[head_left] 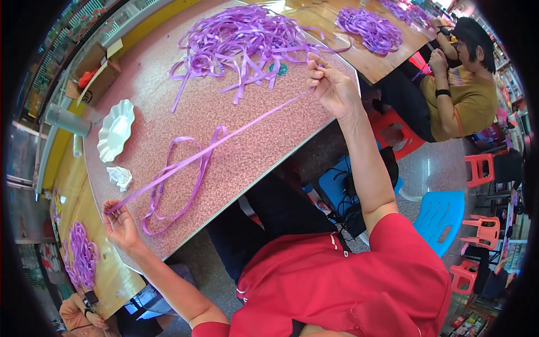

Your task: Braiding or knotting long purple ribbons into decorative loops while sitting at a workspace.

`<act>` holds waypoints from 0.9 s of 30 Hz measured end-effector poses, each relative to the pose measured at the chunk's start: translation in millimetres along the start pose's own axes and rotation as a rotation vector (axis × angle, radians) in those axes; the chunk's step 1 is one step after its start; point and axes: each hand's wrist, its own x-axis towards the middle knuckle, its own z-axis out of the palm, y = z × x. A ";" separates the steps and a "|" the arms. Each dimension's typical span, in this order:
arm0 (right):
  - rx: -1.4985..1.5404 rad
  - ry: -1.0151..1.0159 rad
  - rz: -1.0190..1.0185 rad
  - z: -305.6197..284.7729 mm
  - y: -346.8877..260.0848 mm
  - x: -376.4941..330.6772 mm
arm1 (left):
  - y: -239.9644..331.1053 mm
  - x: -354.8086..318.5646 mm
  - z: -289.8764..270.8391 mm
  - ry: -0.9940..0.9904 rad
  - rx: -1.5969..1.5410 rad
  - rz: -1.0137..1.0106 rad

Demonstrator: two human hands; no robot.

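Observation:
A purple ribbon (224,140) is stretched straight across the pink speckled table (269,135) between my two hands. My left hand (122,226), at the table's near left edge, pinches one end of the stretch. Up at the right, my right hand (331,84) grips the other end between thumb and fingers. Loops of purple ribbon (197,185) lie on the table beneath the taut part. Beyond my hands spreads a big tangled heap of purple ribbons (241,33), with several loose ends hanging toward me. A small green round thing (278,69) shows at the heap's edge.
On the left stand a white scalloped dish (116,130), a crumpled white tissue (119,177), a grey cup (68,119) and a cardboard box (95,76). More ribbon piles (369,29) lie on wooden tables. A person (463,84) sits at the right, another (84,314) lower left.

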 end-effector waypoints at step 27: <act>0.282 -0.262 -0.275 20.1 -9.2 -15.2 | 3.9 2.8 -21.8 -0.047 0.066 -0.028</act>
